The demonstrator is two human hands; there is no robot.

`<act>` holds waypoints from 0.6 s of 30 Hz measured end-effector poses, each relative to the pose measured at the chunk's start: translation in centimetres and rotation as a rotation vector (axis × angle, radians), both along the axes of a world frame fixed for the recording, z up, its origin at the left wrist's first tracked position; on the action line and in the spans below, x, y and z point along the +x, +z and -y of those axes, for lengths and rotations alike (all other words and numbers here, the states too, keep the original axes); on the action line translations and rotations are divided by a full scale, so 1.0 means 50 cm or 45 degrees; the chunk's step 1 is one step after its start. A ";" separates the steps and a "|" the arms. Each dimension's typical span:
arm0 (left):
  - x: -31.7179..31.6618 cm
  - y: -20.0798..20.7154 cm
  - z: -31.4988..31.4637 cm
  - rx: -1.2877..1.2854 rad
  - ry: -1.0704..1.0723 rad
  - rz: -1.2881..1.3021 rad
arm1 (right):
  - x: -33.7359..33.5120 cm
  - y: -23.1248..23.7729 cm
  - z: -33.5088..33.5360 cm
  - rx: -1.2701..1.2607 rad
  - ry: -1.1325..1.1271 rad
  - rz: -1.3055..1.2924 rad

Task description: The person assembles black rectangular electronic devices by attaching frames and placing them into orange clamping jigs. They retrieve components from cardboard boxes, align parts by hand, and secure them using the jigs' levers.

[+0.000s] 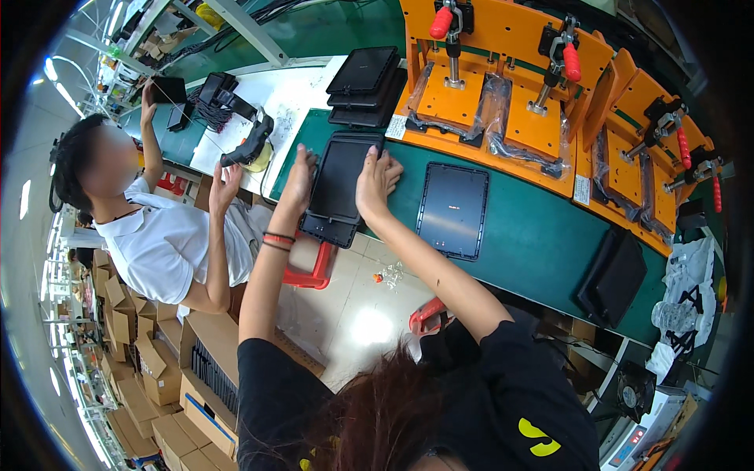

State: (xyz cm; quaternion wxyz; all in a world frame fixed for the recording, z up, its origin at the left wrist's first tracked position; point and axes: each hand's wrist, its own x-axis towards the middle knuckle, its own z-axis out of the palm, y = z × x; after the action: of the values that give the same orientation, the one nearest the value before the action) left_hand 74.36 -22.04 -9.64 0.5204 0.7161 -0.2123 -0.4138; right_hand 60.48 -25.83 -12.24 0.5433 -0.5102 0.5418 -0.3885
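Between my two hands is a black tablet-shaped panel (344,177), at the front edge of the green bench. My left hand (298,179) is closed along its left side, and my right hand (378,184) grips the right side with the thumb on its edge. Under it, another dark casing (330,230) sticks out past the bench edge toward me. To the right of my right hand, a single black rectangular shell (453,210) lies flat on the bench. A stack of similar black panels (362,78) sits just beyond my hands.
Orange clamp fixtures (542,118) with red handles line the bench's back. More black panels (611,276) lie at its right end. On the left, a co-worker (169,243) in white reaches with both hands near a black tool (250,145). Cardboard boxes (161,369) stand lower left.
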 end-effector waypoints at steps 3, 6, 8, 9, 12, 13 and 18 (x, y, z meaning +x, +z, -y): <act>0.004 -0.045 -0.089 -0.526 0.255 0.356 | -0.036 -0.021 0.036 -0.134 -0.056 0.017; -0.188 -0.035 -0.192 -0.649 0.606 0.667 | -0.078 -0.036 0.065 -0.325 0.053 0.241; -0.276 -0.043 -0.204 -0.718 0.897 0.151 | -0.078 -0.046 0.074 -0.486 0.126 0.166; -0.280 -0.060 -0.200 -0.756 0.877 0.209 | -0.074 -0.047 0.079 -0.486 0.120 0.188; -0.277 -0.102 -0.157 -0.777 0.849 0.332 | -0.056 -0.046 0.116 -0.494 0.133 0.260; -0.274 -0.110 -0.144 -0.768 0.882 0.362 | -0.053 -0.049 0.117 -0.547 0.149 0.202; -0.248 -0.130 -0.077 -0.821 0.927 0.420 | -0.048 -0.048 0.109 -0.571 0.209 0.176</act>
State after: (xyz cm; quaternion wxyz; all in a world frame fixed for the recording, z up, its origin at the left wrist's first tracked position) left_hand 61.97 -18.18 -16.16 0.7847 0.6026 -0.1452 -0.0009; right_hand 58.07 -31.30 -14.65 0.4820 -0.6324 0.3603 -0.4877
